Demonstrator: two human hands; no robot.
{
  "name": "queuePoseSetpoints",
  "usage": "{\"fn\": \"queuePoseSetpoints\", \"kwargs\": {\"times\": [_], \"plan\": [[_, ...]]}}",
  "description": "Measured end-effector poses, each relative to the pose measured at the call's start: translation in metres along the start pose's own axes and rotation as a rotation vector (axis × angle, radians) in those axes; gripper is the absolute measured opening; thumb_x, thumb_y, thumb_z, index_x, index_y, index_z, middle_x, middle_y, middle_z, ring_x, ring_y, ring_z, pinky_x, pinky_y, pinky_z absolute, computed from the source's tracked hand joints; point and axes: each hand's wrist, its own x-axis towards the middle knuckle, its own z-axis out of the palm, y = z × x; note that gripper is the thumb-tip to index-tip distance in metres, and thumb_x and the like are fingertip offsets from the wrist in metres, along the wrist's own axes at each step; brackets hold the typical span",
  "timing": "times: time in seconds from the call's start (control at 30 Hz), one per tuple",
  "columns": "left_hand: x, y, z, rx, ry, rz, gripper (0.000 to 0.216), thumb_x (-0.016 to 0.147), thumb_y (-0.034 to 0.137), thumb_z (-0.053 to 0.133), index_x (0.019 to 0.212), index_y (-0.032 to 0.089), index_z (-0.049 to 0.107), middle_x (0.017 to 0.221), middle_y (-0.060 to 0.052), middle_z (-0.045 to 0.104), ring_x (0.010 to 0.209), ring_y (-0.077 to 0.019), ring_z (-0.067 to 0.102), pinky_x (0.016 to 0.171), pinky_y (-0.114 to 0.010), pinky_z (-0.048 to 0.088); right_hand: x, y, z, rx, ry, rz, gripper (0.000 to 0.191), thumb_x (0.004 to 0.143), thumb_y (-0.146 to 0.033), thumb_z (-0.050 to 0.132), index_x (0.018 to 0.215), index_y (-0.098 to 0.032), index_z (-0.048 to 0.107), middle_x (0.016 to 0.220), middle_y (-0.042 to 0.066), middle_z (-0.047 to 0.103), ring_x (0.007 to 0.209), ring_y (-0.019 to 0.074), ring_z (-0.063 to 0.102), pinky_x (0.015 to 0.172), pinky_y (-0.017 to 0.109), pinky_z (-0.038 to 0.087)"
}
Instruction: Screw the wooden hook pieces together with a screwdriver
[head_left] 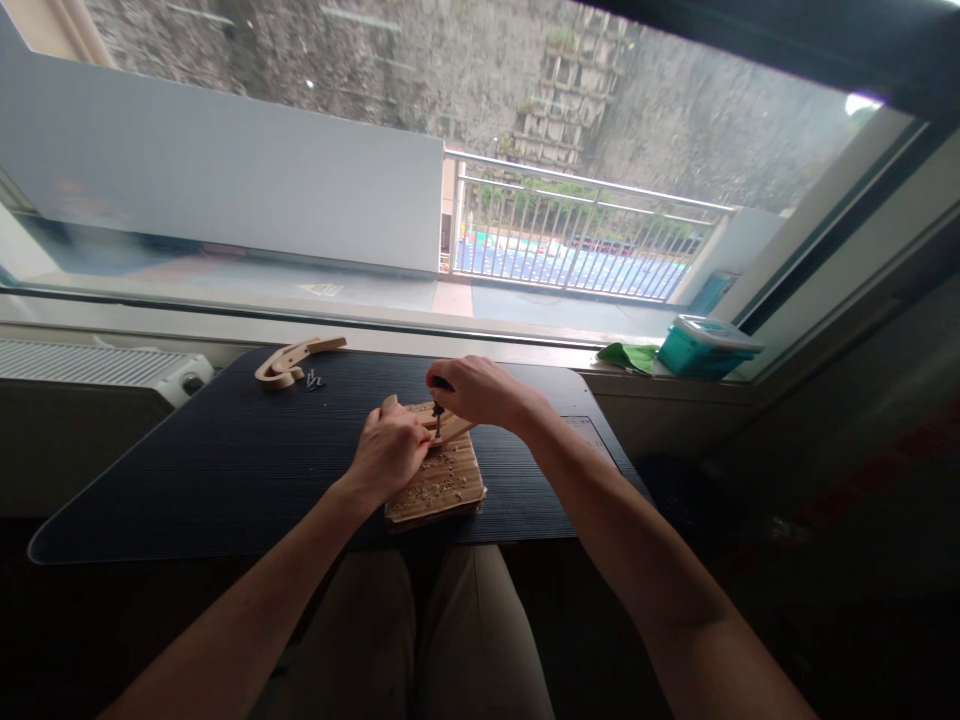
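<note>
My right hand is closed around the dark handle of a screwdriver, whose shaft points straight down. Its tip meets a pale wooden piece lying across a stack of corrugated cardboard. My left hand presses and grips that wooden piece from the left, its fingertips close to the screwdriver tip. Small crumbs or holes dot the cardboard top. Whether a screw sits under the tip is too small to tell.
Curved wooden pieces and several small screws lie at the back left of the black table. A teal box and green cloth rest on the windowsill. A radiator stands left.
</note>
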Motion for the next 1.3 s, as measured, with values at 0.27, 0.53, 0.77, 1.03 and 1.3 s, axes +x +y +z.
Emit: {"fn": "queuePoseSetpoints", "kwargs": {"times": [0.27,0.53,0.77,1.03,1.3], "plan": [[0.000,0.000,0.000,0.005,-0.005,-0.004,0.027,0.087,0.027,0.050,0.079,0.024,0.075,0.086,-0.009,0.071,0.101,-0.0296,0.048,0.088,-0.044,0.038,0.008,0.001,0.012,-0.073,0.046,0.140,0.031,0.092,-0.033,0.044,0.102,-0.011,0.064,0.086,0.012,0.069,0.072,0.0163,0.056,0.060,0.029,0.029],[0.000,0.001,0.000,-0.002,0.008,-0.007,0.026,0.086,0.027,0.051,0.073,0.022,0.074,0.085,-0.010,0.071,0.103,-0.0310,0.048,0.090,-0.045,0.037,-0.002,0.001,0.000,0.007,0.009,0.016,0.023,0.087,-0.028,0.046,0.090,-0.019,0.067,0.078,0.004,0.067,0.061,0.0111,0.047,0.057,0.027,0.027],[0.000,0.002,-0.002,-0.010,0.005,-0.005,0.026,0.086,0.027,0.052,0.073,0.022,0.074,0.085,-0.009,0.071,0.101,-0.0297,0.049,0.088,-0.043,0.038,0.002,0.006,0.004,-0.003,0.051,0.010,0.028,0.092,-0.031,0.044,0.093,-0.015,0.068,0.079,0.005,0.066,0.064,0.0110,0.048,0.061,0.026,0.028],[0.000,0.000,0.000,-0.008,0.002,-0.003,0.026,0.086,0.027,0.051,0.073,0.023,0.074,0.086,-0.009,0.071,0.100,-0.0291,0.049,0.092,-0.045,0.038,0.008,0.000,0.011,-0.081,0.075,0.133,0.033,0.093,-0.037,0.044,0.094,-0.014,0.067,0.081,0.010,0.068,0.068,0.0144,0.054,0.059,0.029,0.027],[0.000,0.000,0.001,-0.012,0.011,-0.006,0.028,0.087,0.027,0.050,0.074,0.022,0.074,0.086,-0.010,0.071,0.103,-0.0300,0.049,0.093,-0.045,0.038,-0.004,-0.001,-0.001,-0.021,-0.012,0.033,0.023,0.089,-0.029,0.047,0.098,-0.019,0.065,0.085,0.005,0.069,0.067,0.0130,0.053,0.059,0.027,0.028]]}}
